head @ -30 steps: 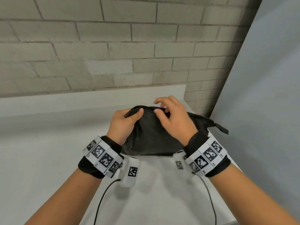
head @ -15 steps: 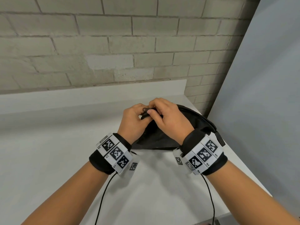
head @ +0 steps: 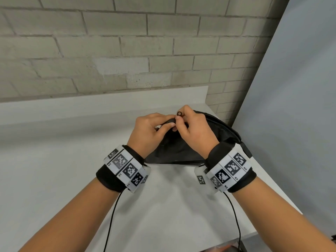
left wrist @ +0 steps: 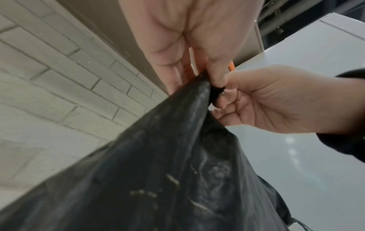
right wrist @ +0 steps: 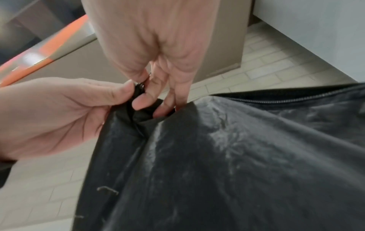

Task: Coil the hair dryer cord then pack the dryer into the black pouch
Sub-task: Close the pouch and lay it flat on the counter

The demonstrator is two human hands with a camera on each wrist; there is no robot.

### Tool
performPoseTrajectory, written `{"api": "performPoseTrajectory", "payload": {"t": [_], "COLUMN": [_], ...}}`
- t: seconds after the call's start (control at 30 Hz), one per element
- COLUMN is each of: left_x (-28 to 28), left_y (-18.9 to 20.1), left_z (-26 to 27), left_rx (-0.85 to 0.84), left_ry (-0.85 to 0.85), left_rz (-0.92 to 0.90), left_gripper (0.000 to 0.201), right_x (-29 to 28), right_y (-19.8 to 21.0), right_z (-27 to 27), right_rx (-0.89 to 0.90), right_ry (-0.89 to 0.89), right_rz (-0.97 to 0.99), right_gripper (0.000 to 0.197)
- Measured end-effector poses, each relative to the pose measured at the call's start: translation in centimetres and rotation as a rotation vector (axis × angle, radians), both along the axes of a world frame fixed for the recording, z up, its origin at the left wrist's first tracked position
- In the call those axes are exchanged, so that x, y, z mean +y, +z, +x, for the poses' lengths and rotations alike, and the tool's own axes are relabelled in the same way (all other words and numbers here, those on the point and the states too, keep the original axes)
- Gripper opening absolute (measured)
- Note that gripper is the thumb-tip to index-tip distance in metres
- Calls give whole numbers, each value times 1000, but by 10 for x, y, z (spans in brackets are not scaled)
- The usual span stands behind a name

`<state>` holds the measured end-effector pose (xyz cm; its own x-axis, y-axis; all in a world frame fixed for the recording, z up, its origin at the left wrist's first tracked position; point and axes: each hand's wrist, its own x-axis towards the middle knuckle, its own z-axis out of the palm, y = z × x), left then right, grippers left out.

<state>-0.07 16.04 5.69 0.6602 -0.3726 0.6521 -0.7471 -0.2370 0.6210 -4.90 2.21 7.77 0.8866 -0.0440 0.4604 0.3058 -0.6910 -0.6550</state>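
The black pouch (head: 181,151) lies on the white counter (head: 72,179), its left end lifted between both hands. My left hand (head: 164,126) pinches that end's fabric between thumb and fingers. Just beside it my right hand (head: 179,119) pinches the zipper pull (head: 179,113), whose small ring sticks up above the fingers. In the left wrist view the left hand (left wrist: 212,81) grips the pouch (left wrist: 158,171) tip. In the right wrist view the right hand (right wrist: 142,89) holds the pull (right wrist: 138,85), and zipper teeth (right wrist: 276,100) run off to the right. No hair dryer or cord shows.
A brick wall (head: 127,51) rises behind the counter's raised back lip. A grey panel (head: 291,106) stands close on the right, by the counter's right edge. Thin black cables (head: 111,215) hang from both wrist units. Something orange (head: 227,249) shows below the front edge.
My right hand slid from the pouch's top middle to its left end and took the zipper pull. The left hand stayed gripping that end, and both hands now meet there.
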Motion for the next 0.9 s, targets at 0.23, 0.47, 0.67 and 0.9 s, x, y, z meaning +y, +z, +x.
{"api": "performPoseTrajectory", "payload": {"t": [0.23, 0.47, 0.67, 0.9], "left_x": [8, 0, -22, -17], "left_y": [-4, 1, 4, 0], "left_z": [9, 12, 3, 18], "left_rx": [441, 317, 222, 365], "left_ry": [-65, 18, 15, -8], "left_rz": [-329, -114, 186, 65], "left_gripper": [19, 24, 23, 20], "right_x": [-22, -60, -56, -125], "right_y": [6, -16, -19, -50], "right_z": [5, 1, -2, 2], "right_rx": [-34, 4, -45, 274], "right_ry": [-218, -348, -312, -585], "right_rz": [119, 86, 92, -81], "right_gripper": [16, 20, 17, 16]}}
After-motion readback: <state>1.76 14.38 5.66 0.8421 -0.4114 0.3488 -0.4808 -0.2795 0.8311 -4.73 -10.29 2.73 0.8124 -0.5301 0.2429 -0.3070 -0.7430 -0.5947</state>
